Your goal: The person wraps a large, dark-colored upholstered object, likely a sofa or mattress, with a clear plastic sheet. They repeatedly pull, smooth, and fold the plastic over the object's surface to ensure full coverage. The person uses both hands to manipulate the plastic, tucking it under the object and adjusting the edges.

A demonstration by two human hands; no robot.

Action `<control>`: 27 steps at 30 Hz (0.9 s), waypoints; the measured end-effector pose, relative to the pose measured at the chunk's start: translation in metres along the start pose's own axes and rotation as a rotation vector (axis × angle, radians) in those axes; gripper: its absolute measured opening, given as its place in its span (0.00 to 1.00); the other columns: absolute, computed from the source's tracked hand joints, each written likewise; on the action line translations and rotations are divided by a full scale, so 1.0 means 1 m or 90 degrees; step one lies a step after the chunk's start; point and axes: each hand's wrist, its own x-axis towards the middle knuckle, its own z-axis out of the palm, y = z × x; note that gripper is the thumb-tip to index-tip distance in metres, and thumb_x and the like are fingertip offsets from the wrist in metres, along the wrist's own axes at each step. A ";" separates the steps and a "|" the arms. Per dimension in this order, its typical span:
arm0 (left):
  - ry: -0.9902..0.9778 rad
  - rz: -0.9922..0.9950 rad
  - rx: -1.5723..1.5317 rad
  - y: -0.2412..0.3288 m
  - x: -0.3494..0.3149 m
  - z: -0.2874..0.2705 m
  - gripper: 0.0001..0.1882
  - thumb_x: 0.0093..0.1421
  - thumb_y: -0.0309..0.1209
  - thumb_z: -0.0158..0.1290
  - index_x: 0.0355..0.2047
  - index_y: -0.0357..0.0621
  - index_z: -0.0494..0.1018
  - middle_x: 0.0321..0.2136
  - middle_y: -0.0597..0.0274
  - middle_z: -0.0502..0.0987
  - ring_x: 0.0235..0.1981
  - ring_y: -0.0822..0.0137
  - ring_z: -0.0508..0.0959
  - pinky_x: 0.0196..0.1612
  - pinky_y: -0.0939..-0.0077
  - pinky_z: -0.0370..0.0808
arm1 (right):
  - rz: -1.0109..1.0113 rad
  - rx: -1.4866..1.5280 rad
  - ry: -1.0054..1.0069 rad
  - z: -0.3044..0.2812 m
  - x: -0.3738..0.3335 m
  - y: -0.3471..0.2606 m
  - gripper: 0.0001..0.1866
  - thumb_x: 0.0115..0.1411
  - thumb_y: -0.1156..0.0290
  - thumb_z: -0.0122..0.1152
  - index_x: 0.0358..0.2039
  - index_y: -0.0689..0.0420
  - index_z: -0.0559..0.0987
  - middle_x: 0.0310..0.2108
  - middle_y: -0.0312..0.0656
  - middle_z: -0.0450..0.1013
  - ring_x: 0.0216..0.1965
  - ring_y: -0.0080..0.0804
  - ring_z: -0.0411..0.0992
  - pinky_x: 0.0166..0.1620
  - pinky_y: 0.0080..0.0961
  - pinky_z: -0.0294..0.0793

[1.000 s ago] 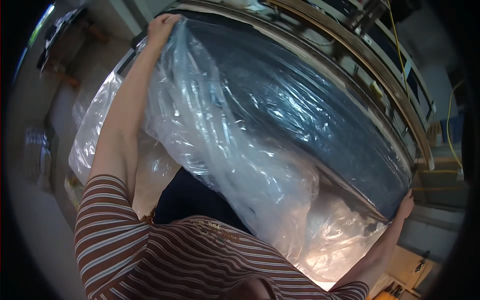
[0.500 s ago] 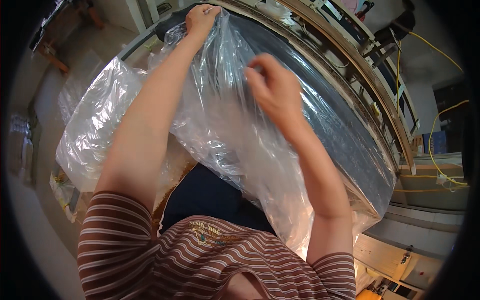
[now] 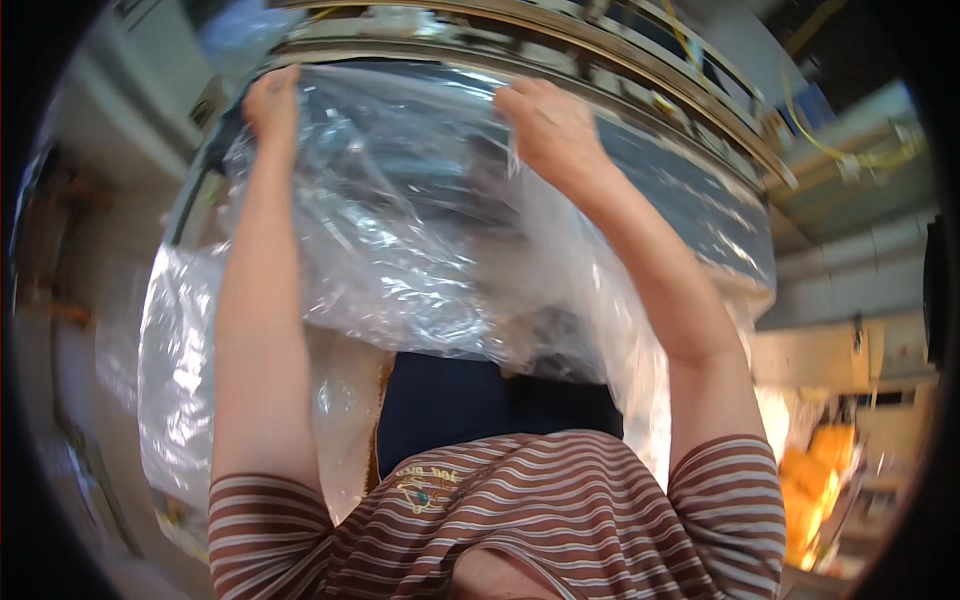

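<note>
Plastic film [image 3: 390, 235], clear and crinkled, is strung between 2 hands, and here's the change: the right hand [image 3: 555, 125] has got hold. Half a second ago it was loose in mid-air above the film; now its grip is pinched, thumb against fingers, on the film's far side, with folds dropping from under the fingertips. Over on the left, the left hand [image 3: 270, 108] keeps its grip closed on the film near the far left corner, just as it did in the earlier pictures. So that's 2 holding points where there was 1, and the film opens into a broader panel between them instead of hanging in a long bunch; I'd judge its far side can now be steered from both ends.

Outward we go! Beneath and beyond, a dark blue-grey surface [image 3: 700, 200] shows bare of folds on the right. Past the hands runs a wooden rail [image 3: 600, 45], with a yellow cord [image 3: 815, 140] looping beyond it. This way, the film's near edge reaches the dark blue cloth [image 3: 440, 400] over the lap, blurred there, so its exact lie is hard to call. More clear plastic [image 3: 178, 350] hangs outside the left forearm, and low on the far right something orange [image 3: 810, 490] glows, too smeared to name.
</note>
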 end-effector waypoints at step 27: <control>-0.044 0.078 0.333 -0.082 0.061 0.003 0.23 0.57 0.52 0.51 0.39 0.47 0.80 0.38 0.52 0.80 0.41 0.52 0.78 0.47 0.64 0.71 | 0.768 0.181 0.064 -0.210 -0.488 0.380 0.18 0.63 0.63 0.46 0.42 0.65 0.76 0.39 0.39 0.75 0.38 0.25 0.70 0.39 0.26 0.71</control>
